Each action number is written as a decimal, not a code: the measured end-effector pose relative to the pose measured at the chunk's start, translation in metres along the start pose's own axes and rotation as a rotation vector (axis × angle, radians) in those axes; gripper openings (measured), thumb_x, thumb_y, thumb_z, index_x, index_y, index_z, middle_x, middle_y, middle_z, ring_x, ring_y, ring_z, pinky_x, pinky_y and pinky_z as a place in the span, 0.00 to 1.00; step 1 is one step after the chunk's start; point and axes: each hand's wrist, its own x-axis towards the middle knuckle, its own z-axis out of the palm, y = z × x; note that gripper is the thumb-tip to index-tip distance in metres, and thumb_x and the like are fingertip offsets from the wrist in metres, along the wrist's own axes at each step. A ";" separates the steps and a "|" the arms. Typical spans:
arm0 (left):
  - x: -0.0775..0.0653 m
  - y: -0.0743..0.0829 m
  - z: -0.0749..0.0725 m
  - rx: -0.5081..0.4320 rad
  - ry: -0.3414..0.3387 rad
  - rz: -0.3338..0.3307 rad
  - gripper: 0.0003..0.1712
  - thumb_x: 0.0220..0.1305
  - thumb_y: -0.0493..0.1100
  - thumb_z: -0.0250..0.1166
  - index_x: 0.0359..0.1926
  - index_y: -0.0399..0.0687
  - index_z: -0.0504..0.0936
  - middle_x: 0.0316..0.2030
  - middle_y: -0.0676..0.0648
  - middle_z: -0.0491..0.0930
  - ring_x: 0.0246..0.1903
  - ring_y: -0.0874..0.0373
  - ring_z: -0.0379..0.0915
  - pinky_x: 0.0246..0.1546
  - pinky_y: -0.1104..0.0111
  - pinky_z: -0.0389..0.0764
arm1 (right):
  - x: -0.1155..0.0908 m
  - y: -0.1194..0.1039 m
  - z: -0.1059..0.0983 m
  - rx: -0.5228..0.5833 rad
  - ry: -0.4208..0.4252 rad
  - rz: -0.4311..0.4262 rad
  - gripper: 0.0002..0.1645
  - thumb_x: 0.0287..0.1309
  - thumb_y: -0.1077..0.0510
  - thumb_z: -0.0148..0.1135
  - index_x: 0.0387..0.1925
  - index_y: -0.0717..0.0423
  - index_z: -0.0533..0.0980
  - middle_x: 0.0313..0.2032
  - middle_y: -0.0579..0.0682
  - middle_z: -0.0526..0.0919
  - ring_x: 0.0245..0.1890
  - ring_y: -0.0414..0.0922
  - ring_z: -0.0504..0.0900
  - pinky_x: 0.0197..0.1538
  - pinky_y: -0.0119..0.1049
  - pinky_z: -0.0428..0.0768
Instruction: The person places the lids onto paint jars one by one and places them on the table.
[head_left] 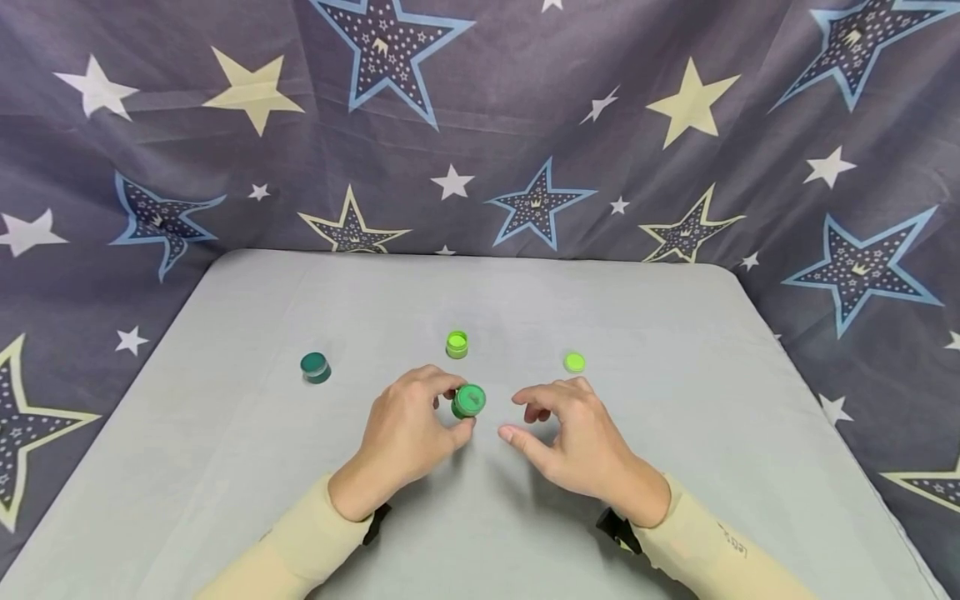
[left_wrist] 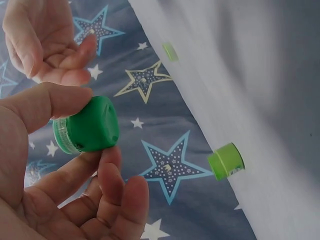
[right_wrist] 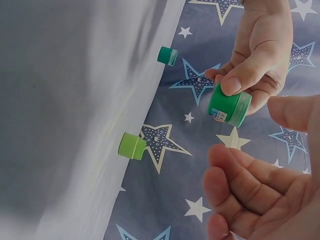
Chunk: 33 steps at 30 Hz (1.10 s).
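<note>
Centrally in the head view, the left hand (head_left: 412, 425) pinches a green jar (head_left: 468, 402) above the table (head_left: 225, 467), left of the wide-parted right hand (head_left: 581, 437). Left wrist: the jar's short axis stands near-upright. Right wrist: its clear rim (right_wrist: 241, 110) points upward.

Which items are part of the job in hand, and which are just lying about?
Likely in the job:
mid-green jar, held by the left hand
right hand, holding nothing, near it

Seemingly just lying about:
lime jar
lime lid
dark teal jar
</note>
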 end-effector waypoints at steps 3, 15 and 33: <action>0.001 -0.003 -0.001 0.015 0.001 -0.006 0.17 0.44 0.39 0.81 0.38 0.52 0.89 0.32 0.58 0.81 0.31 0.59 0.73 0.29 0.66 0.75 | 0.000 0.001 0.001 -0.001 0.002 0.002 0.18 0.54 0.48 0.77 0.41 0.55 0.85 0.27 0.44 0.84 0.29 0.39 0.80 0.45 0.41 0.72; 0.005 -0.019 -0.006 0.051 0.006 -0.057 0.15 0.45 0.39 0.81 0.38 0.50 0.90 0.33 0.54 0.84 0.31 0.57 0.75 0.30 0.63 0.76 | -0.001 0.007 0.002 -0.027 -0.003 0.015 0.19 0.53 0.48 0.78 0.42 0.55 0.85 0.28 0.43 0.84 0.29 0.41 0.81 0.45 0.41 0.71; 0.022 -0.053 -0.019 0.126 -0.059 -0.173 0.13 0.49 0.42 0.78 0.39 0.50 0.89 0.34 0.51 0.85 0.33 0.54 0.77 0.30 0.61 0.75 | -0.010 0.023 -0.005 -0.076 -0.058 0.053 0.19 0.57 0.45 0.75 0.43 0.54 0.85 0.40 0.45 0.89 0.44 0.41 0.84 0.48 0.44 0.72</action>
